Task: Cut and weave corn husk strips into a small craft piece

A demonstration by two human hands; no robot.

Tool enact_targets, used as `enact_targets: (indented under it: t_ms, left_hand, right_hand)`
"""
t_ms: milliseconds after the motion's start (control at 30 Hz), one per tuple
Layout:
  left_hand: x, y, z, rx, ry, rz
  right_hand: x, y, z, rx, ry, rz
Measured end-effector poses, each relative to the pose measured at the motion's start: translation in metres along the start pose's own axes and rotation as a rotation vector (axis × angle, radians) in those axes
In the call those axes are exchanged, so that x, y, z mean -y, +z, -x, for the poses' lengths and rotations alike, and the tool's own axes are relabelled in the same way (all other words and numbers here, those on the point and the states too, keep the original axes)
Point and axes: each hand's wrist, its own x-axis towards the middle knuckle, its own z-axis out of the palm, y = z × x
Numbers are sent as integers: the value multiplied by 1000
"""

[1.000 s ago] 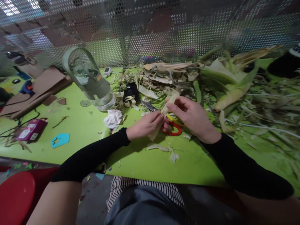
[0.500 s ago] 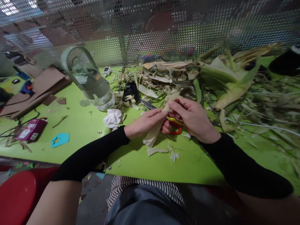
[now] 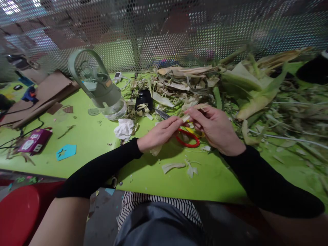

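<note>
**Husk strip pinched between both hands**

Left hand (image 3: 164, 132) and right hand (image 3: 217, 128) both hold the pale husk strip (image 3: 186, 118) in narrow fingertip pinches, over the scissors (image 3: 189, 146). Step looks like finger-working the strip; next move calls for a steady two-sided pinch, clear of the scissors. Open room: green table (image 3: 153, 179) toward its near edge, few scraps. Husk pile (image 3: 176, 85) blocks the far side; bottle (image 3: 106, 90) and crumpled tissue (image 3: 124, 129) limit left.

Pale husk strip (image 3: 186, 118) — narrow, slanting — left hand (image 3: 162, 132) to right hand (image 3: 216, 127).
</note>
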Motion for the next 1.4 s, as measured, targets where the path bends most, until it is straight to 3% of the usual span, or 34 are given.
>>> enact_targets:
  t_ms: [200, 367, 433, 567, 667, 733, 800, 867, 933, 1000, 1100, 1200, 1400]
  left_hand:
    - [-10, 0, 0, 50, -8, -75]
    - [-16, -6, 3, 7, 107, -115]
    - [-17, -10, 3, -38, 124, -38]
    - [-28, -23, 0, -237, 116, 244]
    - [-42, -31, 0, -387, 107, 331]
    - [-48, -34, 1, -454, 108, 348]
    - [-51, -34, 3, -455, 130, 352]
    - [-50, -33, 5, -415, 155, 347]
    - [-48, -31, 6, -384, 159, 343]
    - [-47, -29, 6, -372, 156, 343]
    - [-49, -27, 7, -384, 147, 336]
    - [-49, -25, 8, -394, 127, 327]
    - [-50, -20, 11, -364, 139, 341]
  right_hand:
    - [0, 3, 2, 53, -8, -2]
    - [1, 1, 2, 29, -11, -20]
    - [1, -3, -1, 5, -4, -25]
    - [2, -20, -10, -83, -27, 80]
    - [11, -43, -16, -219, -98, 301]
    - [21, -63, -17, -411, -173, 407]
    - [32, -83, -14, -635, -253, 422]
    - [44, -99, -7, -748, -282, 437]
    - [53, -109, 4, -669, -239, 547]
    - [59, -116, 17, -508, -160, 706]
    - [54, -121, 30, -319, -67, 850]
    - [34, -122, 31, -99, -33, 912]
    - [-13, -100, 14, 179, -155, 1136]
